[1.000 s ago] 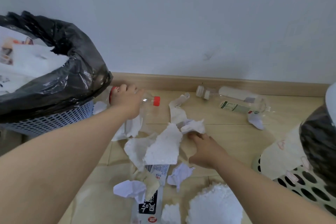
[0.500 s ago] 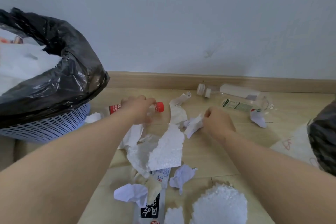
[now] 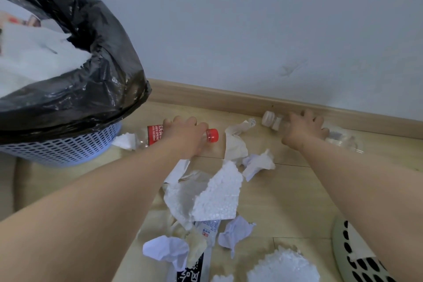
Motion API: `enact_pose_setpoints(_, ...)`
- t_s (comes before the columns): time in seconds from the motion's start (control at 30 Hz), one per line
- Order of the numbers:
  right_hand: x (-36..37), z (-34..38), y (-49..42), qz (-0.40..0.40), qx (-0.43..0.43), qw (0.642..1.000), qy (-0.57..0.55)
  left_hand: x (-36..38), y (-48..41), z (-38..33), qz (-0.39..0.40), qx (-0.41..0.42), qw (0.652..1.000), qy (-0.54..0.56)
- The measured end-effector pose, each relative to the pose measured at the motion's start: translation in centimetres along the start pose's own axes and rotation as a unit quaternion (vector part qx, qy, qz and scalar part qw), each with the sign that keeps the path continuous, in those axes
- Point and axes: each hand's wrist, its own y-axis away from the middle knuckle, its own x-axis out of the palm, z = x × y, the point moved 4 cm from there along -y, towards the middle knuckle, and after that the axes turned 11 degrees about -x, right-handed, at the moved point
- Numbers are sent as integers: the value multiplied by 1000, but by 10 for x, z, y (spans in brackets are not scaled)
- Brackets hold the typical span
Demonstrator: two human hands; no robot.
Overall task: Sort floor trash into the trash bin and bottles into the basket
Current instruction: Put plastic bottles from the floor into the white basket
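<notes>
Left hand gripped the red-capped bottle, fingers curled over its middle. That bottle lay on its side on the floor, cap pointing right and its base just beside the bin.

Right hand reached further out to the clear bottles lying against the baseboard. Its fingers were spread and bent down over them; the thumb was hidden. Two pale caps stuck out to the left of the hand, and crumpled clear plastic showed to its right. How many of the bottles the hand actually held could not be told.

The bin stood at far left, a blue lattice tub lined with a black bag, with white foam and scraps filling the bag. The basket showed only as a pale rim with dark oval holes at the lower right corner, partly behind the right forearm.

Trash lay scattered between the two arms. A jagged foam slab rested on torn white paper. A crumpled tissue sat just above it, beside a beige paper strip. Nearer the camera were two paper balls, a printed wrapper and a round foam piece. A small foam chunk touched the bin's foot.
</notes>
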Motion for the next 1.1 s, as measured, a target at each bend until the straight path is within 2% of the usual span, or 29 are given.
enact_pose_setpoints(0.2, 10, 4, 23, 60, -23, 998, 1, 3, 12, -4, -8, 11, 1000, -16)
enact_pose_setpoints(0.47, 29, 28, 107, 50, -125, 990, -33, 12, 50, -4, 6, 26, 1000, -5)
enact_pose_setpoints(0.67, 40, 42, 181, 72, -180, 981, -21, 24, 94, -5, 25, 38, 999, -17)
enact_pose_setpoints(0.83, 36, 46, 225, 80, -184, 978, -66, 28, 133, 3, 29, 31, 998, 54)
enact_pose_setpoints(1.1, 14, 55, 268, 43, -190, 955, -224, -5, 182, 16, -36, 15, 984, 173)
